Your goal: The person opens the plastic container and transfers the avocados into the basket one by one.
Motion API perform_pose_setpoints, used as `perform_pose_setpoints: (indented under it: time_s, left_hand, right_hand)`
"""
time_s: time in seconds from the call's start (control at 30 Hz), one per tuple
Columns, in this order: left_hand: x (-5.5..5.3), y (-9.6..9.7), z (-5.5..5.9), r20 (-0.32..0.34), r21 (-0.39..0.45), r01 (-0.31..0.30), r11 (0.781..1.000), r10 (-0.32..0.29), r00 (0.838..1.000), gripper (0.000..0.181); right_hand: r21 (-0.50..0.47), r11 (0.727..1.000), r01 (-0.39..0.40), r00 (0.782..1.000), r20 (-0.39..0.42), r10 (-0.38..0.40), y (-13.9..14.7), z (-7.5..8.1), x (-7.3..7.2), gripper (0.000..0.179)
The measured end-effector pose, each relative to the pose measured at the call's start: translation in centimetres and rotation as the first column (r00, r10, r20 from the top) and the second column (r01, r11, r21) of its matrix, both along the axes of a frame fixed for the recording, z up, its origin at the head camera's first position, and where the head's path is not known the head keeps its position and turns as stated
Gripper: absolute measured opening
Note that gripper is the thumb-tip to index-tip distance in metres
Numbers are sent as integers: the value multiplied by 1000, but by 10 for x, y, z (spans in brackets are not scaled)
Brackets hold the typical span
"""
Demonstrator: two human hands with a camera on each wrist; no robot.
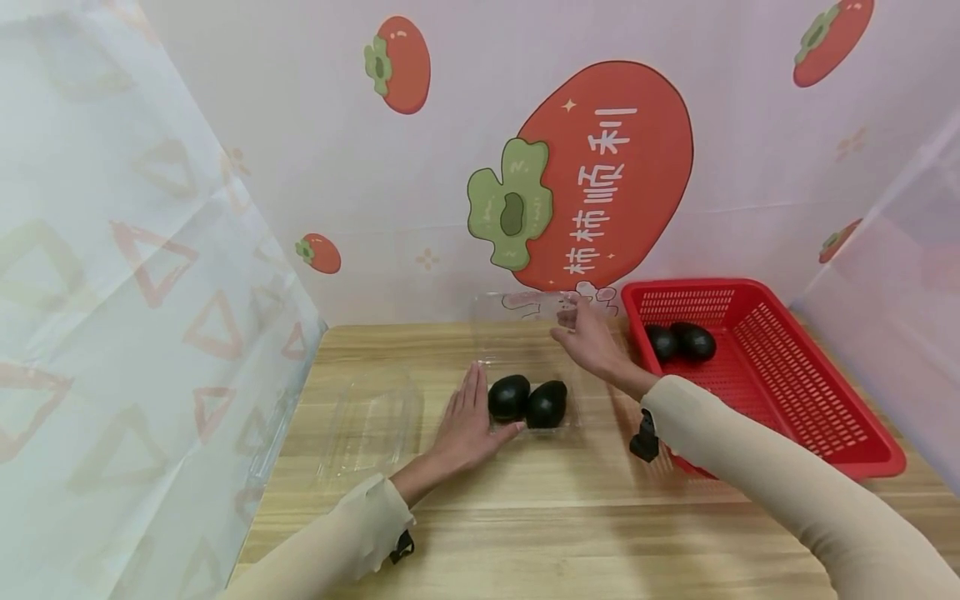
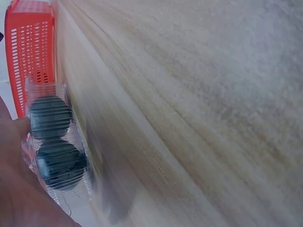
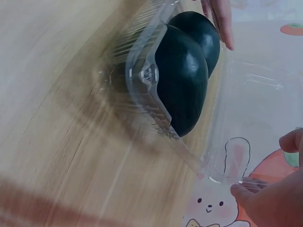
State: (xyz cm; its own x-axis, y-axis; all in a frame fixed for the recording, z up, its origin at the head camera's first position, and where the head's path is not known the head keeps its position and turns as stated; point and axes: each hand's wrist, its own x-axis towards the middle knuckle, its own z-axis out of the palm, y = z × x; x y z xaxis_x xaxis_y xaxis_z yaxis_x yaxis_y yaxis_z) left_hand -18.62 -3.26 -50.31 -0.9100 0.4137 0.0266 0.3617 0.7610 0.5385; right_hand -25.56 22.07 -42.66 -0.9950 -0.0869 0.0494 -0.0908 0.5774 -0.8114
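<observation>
A clear plastic clamshell box (image 3: 149, 75) holds two dark, glossy avocados (image 1: 509, 397) side by side in its base. Its transparent lid (image 1: 517, 329) stands raised at the far side. My left hand (image 1: 468, 425) lies along the box's left side with straight fingers, the thumb reaching along the front wall. At the lid's right edge is my right hand (image 1: 592, 337). In the right wrist view, its thumb and a finger (image 3: 246, 191) pinch that edge. The left wrist view shows the avocados through the ribbed front wall.
A red perforated basket (image 1: 795, 375) stands on the right, with two more avocados (image 1: 693, 342) in its far left corner. Another clear plastic container (image 1: 371, 421) sits left of my left hand. A patterned sheet (image 1: 390, 192) hangs behind the wooden table (image 1: 525, 533).
</observation>
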Motion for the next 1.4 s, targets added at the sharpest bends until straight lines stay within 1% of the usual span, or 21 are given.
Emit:
perform_pose_setpoints:
  time_s: [0.2,0.4,0.57,0.73,0.87,1.0,1.1,1.27,1.4]
  left_hand:
    - [2,-1,2,25,-7,-9,1000,9,1000,115]
    - [2,-1,1,32,-4,-19,1000,19,999,115]
    - [3,-1,0,42,-10,-19,1000,19,999,115]
    - [5,-1,2,46,-19,-12,1000,13,999,114]
    - [6,-1,3,40,-34,-10,999,11,999,114]
    - [8,-2,3,36,-37,-12,999,13,999,115]
    - [8,-2,3,35,-36,-11,999,12,999,114]
    - [10,-1,5,46,-20,-9,1000,10,999,113]
    - [11,-2,6,47,-1,-4,1000,4,999,112]
  right_hand:
    - [-64,998,-2,997,74,7,0,-4,-4,75]
    - [-73,997,18,992,124,-9,-1,-6,-7,75]
    - [-69,997,33,977,213,-18,-2,-8,-5,77]
    - [-52,999,15,963,270,0,-1,-11,-4,81]
    - [-36,999,-1,957,290,11,-1,-14,-4,80]
    - [-35,999,-15,963,268,24,-2,-17,-5,72]
    - [-22,1000,-21,964,265,27,-2,-19,-5,67]
    - [3,1000,-11,948,317,10,-1,-21,0,73]
    - [15,999,-29,940,342,23,-1,-22,2,74]
